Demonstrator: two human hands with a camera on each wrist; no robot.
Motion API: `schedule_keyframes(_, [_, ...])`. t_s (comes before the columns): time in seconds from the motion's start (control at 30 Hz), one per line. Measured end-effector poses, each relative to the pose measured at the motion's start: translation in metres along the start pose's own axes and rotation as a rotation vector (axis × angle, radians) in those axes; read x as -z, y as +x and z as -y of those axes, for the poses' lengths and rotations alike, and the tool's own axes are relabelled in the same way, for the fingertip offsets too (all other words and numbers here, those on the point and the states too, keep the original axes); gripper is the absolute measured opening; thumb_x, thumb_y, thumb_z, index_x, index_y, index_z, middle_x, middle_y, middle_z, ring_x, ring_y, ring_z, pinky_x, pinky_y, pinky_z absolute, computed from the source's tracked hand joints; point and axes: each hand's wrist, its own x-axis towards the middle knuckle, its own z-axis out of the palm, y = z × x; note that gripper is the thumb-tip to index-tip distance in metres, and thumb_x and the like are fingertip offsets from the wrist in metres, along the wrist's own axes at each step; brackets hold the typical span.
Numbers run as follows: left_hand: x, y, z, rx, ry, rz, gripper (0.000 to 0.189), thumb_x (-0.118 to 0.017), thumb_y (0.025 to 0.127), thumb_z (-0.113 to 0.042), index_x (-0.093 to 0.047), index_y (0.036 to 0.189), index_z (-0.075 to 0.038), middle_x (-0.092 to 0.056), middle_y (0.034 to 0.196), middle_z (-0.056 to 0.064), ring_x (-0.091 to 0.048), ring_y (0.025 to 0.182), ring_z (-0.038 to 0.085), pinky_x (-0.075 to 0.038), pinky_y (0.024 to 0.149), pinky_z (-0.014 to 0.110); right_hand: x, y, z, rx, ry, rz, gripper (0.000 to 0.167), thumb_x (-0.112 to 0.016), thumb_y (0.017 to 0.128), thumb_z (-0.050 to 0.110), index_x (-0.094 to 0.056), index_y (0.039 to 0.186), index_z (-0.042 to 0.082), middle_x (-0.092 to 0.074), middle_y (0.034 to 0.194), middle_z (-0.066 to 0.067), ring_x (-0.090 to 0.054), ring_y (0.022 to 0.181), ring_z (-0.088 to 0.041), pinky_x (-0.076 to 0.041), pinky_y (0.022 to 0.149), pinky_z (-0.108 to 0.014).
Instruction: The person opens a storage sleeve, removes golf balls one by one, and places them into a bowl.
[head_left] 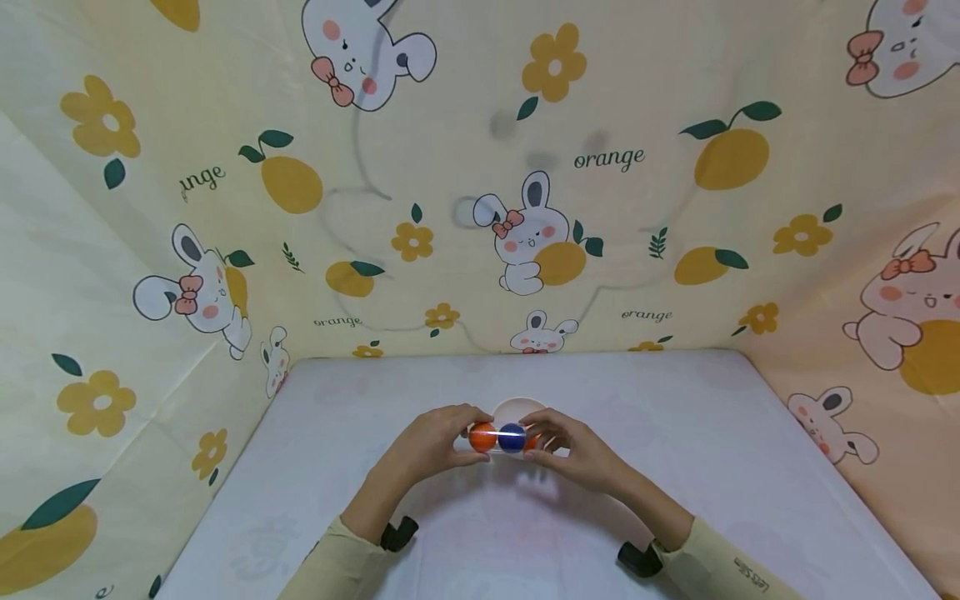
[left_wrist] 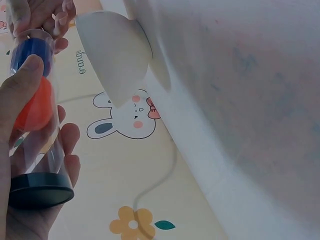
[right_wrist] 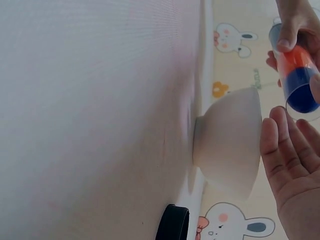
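My left hand (head_left: pixel 435 440) grips a clear tube (left_wrist: pixel 50 155) with a black base (left_wrist: pixel 40 191) at one end. Inside the tube are an orange ball (head_left: pixel 482 437) and, beside it toward the far end, a blue ball (head_left: pixel 512 437). Thumb and fingertips of my right hand (head_left: pixel 573 450) hold that far end, while its other fingers (right_wrist: pixel 295 155) reach out beside it. A small orange patch (head_left: pixel 532 442) shows between the right thumb and fingers in the head view. The tube lies nearly level across the head view, in front of a white bowl (right_wrist: pixel 230 142).
The bowl stands upright on the white-covered table (head_left: pixel 345 533), just beyond the hands. A black ring-shaped piece (right_wrist: pixel 172 223) shows low in the right wrist view. Printed cloth walls (head_left: pixel 465 133) enclose the back and both sides.
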Motion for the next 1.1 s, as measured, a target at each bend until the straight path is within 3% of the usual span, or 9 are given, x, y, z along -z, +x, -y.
schedule_keyframes(0.1, [0.0001,0.0004,0.0,-0.013,0.0,-0.007,0.052,-0.092,0.088,-0.033,-0.07,0.132,-0.016,-0.075,0.115,-0.004,-0.07,0.096,0.014,-0.061,0.087,0.028,0.0,0.0004,-0.0001,-0.009,-0.002,-0.002,0.047,-0.084,0.096,0.023,-0.064,0.139,0.017,-0.073,0.119,0.0,-0.07,0.099,-0.014,-0.061,0.088,-0.03])
schedule_keyframes(0.47, [-0.0017,0.0002,0.0012,-0.035,-0.02,-0.025,0.051,-0.092,0.088,-0.03,-0.07,0.131,-0.014,-0.076,0.118,-0.002,-0.074,0.107,0.022,-0.061,0.096,0.035,0.0016,0.0,-0.0013,0.003,-0.015,-0.001,0.049,-0.084,0.096,0.024,-0.064,0.14,0.015,-0.072,0.115,0.001,-0.069,0.099,-0.013,-0.061,0.087,-0.029])
schedule_keyframes(0.77, [-0.0015,-0.0005,0.0002,-0.041,0.006,-0.041,0.052,-0.09,0.089,-0.038,-0.069,0.133,-0.018,-0.076,0.118,-0.005,-0.07,0.091,0.013,-0.059,0.079,0.023,0.0021,-0.0002,-0.0032,0.016,-0.006,-0.012,0.046,-0.084,0.095,0.024,-0.066,0.137,0.016,-0.073,0.112,0.001,-0.068,0.096,-0.014,-0.06,0.084,-0.029])
schedule_keyframes(0.97, [-0.003,-0.0018,0.0009,-0.043,-0.026,-0.045,0.051,-0.091,0.089,-0.031,-0.068,0.131,-0.015,-0.076,0.119,-0.002,-0.072,0.091,0.018,-0.059,0.078,0.025,0.0038,-0.0015,-0.0046,0.023,-0.021,-0.018,0.047,-0.084,0.096,0.026,-0.065,0.137,0.016,-0.073,0.118,0.0,-0.068,0.097,-0.014,-0.06,0.084,-0.029])
schedule_keyframes(1.1, [-0.0044,-0.0026,0.0027,-0.021,-0.044,-0.037,0.05,-0.091,0.09,-0.03,-0.068,0.132,-0.015,-0.076,0.12,-0.002,-0.071,0.092,0.017,-0.059,0.079,0.026,0.0077,-0.0023,-0.0057,0.031,-0.043,-0.026,0.046,-0.085,0.095,0.025,-0.066,0.136,0.016,-0.073,0.114,0.001,-0.068,0.094,-0.014,-0.06,0.082,-0.029])
